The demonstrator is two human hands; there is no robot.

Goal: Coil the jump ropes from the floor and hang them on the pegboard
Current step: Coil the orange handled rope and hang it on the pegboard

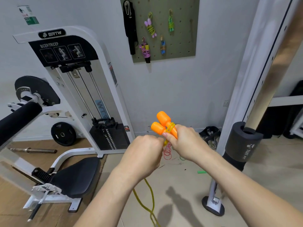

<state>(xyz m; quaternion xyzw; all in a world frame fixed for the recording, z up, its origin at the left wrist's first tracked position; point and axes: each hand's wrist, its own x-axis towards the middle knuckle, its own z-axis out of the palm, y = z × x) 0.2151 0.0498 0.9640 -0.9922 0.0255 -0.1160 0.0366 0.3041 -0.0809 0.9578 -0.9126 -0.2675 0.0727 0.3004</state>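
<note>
**Item: yellow jump rope, coiling under way**

Head view. Orange handles (164, 124), paired, well below the pegboard (180, 43), clasped in the curled fingers of the right hand (185, 141). Left hand (146, 149), just beside, fisted round the yellow cord (147, 199). A few turns circle the handles and the slack trails floorward. Judged: winding step. Next: wrap the slack, then lift to the pegboard.

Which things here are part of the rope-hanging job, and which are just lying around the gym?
Job in hand: orange handles, yellow rope, red rope on the floor, pegboard, hung ropes already on it.

Lying about: weight machine, seat, weight plate, bar on the floor, foam pad.
</note>
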